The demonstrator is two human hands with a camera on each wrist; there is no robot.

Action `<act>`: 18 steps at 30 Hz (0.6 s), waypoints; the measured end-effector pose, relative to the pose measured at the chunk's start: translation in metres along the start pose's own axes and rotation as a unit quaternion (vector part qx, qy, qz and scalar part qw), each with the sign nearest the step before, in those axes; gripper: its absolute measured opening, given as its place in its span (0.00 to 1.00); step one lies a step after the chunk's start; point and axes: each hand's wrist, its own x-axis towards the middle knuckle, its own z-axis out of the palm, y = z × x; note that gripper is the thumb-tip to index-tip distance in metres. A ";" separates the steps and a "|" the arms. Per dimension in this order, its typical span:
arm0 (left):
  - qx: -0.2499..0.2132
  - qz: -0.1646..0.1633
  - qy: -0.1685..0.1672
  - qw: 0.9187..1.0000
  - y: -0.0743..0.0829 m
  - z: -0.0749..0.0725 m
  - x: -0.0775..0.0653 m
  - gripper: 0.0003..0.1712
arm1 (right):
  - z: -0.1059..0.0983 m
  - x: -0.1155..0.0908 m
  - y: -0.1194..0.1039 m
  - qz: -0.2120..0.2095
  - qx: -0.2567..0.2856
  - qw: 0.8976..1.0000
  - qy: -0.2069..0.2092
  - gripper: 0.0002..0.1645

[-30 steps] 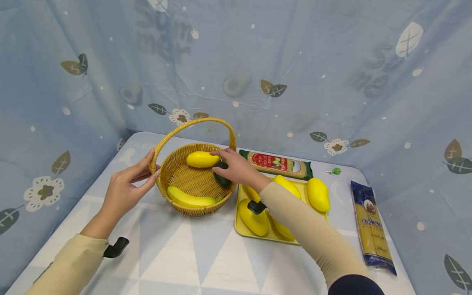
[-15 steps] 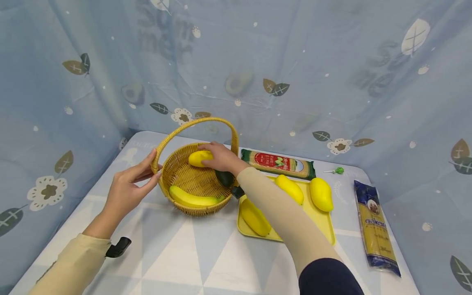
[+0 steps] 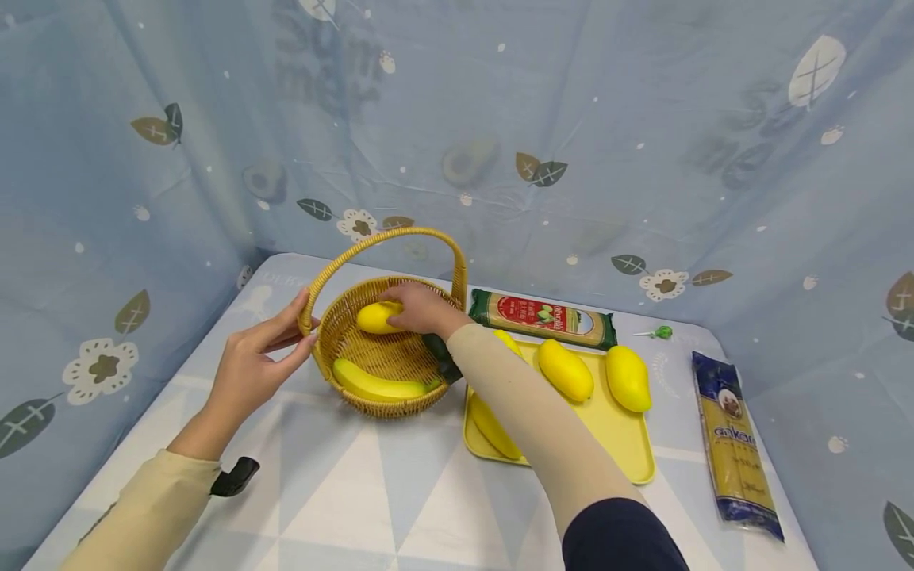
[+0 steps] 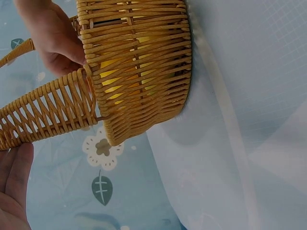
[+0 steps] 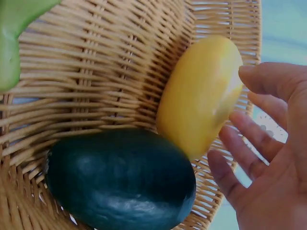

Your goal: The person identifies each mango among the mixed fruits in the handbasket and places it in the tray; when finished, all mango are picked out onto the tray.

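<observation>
A round wicker basket with a tall arched handle stands left of centre. My left hand pinches the left foot of the handle between thumb and fingers. Inside the basket my right hand is at the right end of a yellow mango. The right wrist view has the thumb tip and slightly bent, spread fingers along one side of the mango. Beside it lies a dark green oblong fruit, partly hidden by the arm in the head view. A banana lies along the basket's front.
Right of the basket, a yellow tray bears several yellow fruits, including mangoes, partly covered by my right sleeve. Behind it lies a green-ended pasta pack. A green lollipop and a blue-ended pasta pack lie farther right.
My right hand has moved from over the dark green fruit to the mango. The mango has shifted slightly toward the front left of the basket. My left hand keeps its hold on the handle.
</observation>
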 end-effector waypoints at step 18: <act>-0.001 0.002 0.001 1.000 0.000 0.000 0.000 0.49 | 0.016 0.003 -0.009 -0.023 -0.014 0.998 -0.050 0.36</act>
